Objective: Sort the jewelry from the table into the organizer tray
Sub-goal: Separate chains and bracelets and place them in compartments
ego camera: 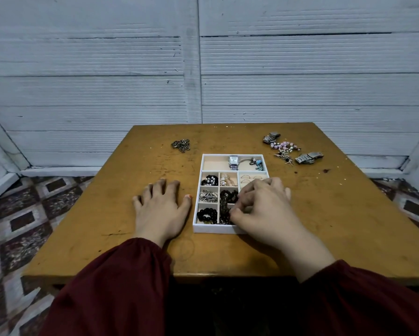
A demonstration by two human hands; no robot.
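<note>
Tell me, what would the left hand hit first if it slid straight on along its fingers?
Likely the small metal pile near the far edge. The left hand lies flat, fingers pointing away, with bare table between; it might just pass the pile's left side.

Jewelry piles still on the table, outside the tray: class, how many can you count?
2: a dark metal pile far left of the organizer tray, and a mixed pile with pink beads far right. The right hand may hide more.
</note>
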